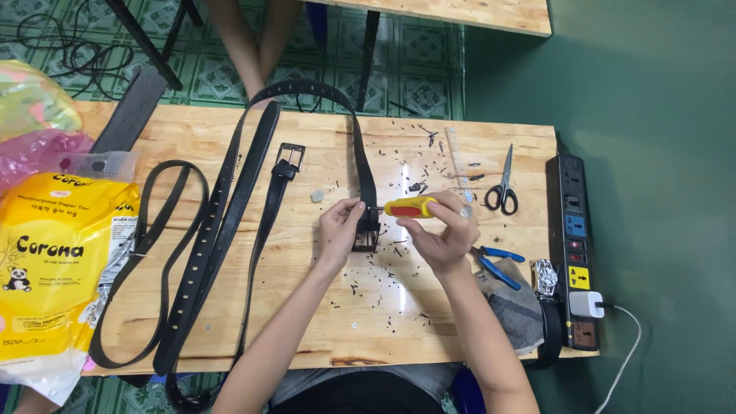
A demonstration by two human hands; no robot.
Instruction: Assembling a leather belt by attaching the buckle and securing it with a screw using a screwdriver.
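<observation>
My right hand (443,236) grips a screwdriver with a yellow and red handle (410,207), its tip pointing left toward the buckle end of a black belt (365,172). My left hand (340,225) pinches the belt beside the metal buckle (366,239), fingertips meeting the screwdriver's tip. The belt runs up and loops over the far edge of the wooden table (307,314). Small black scraps lie scattered around both hands.
Several more black belts (215,230) lie to the left, one with a silver buckle (289,157). Scissors (502,190), blue-handled pliers (497,264), a wristwatch (546,277) and a power strip (576,245) with a white charger sit right. A yellow paper-towel pack (54,268) fills the left edge. A person's legs (253,38) stand beyond the table.
</observation>
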